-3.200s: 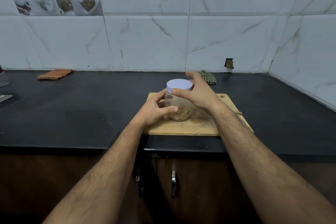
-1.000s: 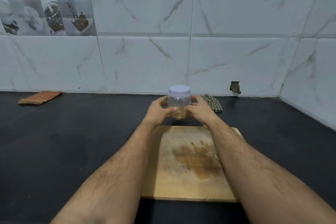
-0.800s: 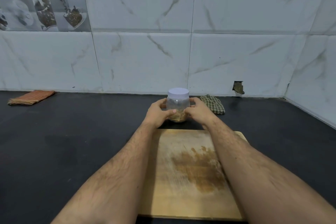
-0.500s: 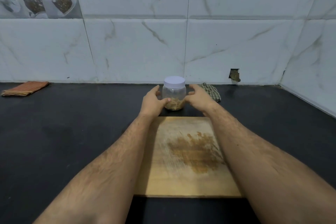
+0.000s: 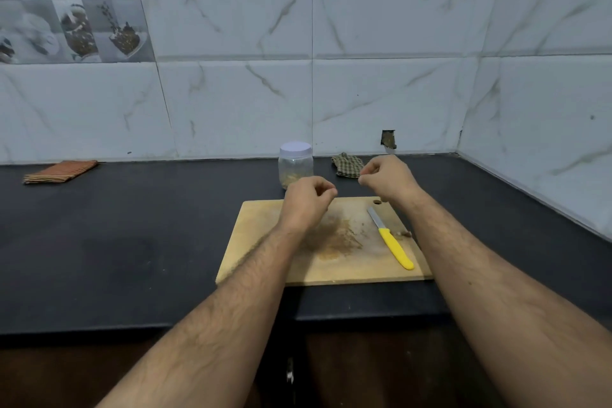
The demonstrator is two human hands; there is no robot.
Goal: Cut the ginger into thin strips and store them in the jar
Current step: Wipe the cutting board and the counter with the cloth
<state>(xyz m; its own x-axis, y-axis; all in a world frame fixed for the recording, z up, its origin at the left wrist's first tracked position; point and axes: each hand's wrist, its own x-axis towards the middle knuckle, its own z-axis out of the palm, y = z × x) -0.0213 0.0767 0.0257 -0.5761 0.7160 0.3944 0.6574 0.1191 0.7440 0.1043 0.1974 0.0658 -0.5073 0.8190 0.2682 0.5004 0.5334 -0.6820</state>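
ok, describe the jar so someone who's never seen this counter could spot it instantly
Start at the wooden cutting board on the black counter. Just past its far edge, near the tiled wall, stands the jar. It is the only upright, see-through thing there, with a pale lid and tan shreds inside; the cloths beside it lie flat.

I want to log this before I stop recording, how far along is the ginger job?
Nearly finished, it seems. The jar stands capped on the counter behind the cutting board, ginger strips visible inside. The knife lies on the board. The left hand and right hand hold nothing, fingers loosely curled. Left: only residue on the board, perhaps a small scrap beside the knife.
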